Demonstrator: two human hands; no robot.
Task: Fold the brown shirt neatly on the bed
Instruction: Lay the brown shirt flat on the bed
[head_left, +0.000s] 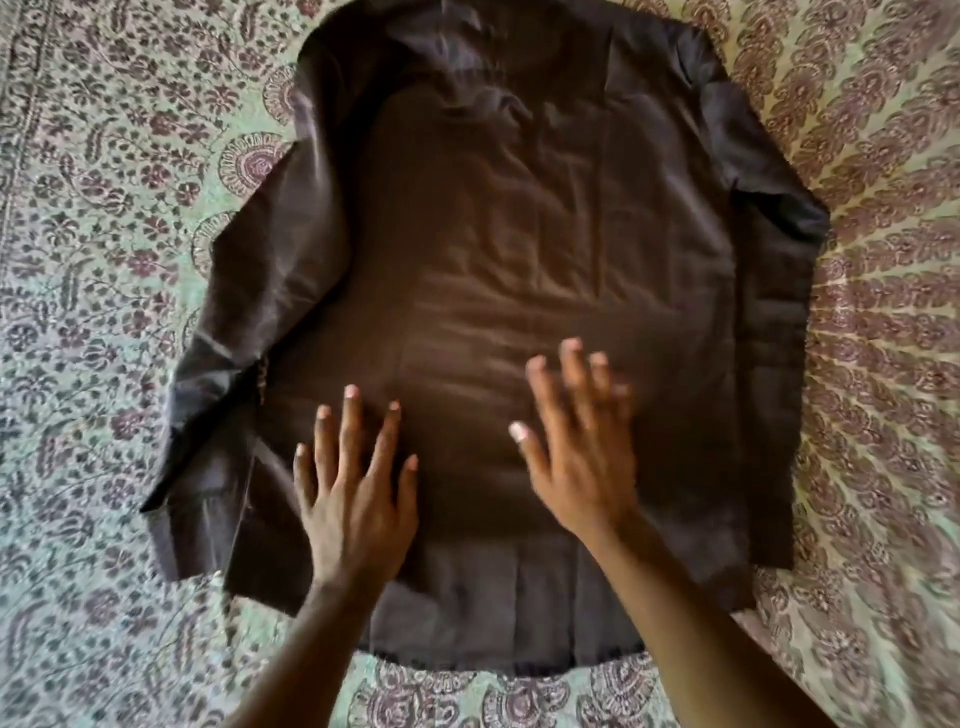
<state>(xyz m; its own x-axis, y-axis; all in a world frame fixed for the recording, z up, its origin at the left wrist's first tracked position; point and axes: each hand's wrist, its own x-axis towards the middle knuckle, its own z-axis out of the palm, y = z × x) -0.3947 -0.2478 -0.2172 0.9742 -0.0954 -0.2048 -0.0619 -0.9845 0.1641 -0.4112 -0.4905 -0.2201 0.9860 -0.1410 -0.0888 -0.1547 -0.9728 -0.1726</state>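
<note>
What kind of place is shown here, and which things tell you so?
Probably a bedroom at home: the brown shirt lies spread on a floral, paisley-printed bedspread, and the left hand and right hand rest flat on it.

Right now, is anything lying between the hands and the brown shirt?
Nothing visible. The left hand and right hand are spread directly over the shirt, which lies flat on the patterned bedspread.
</note>
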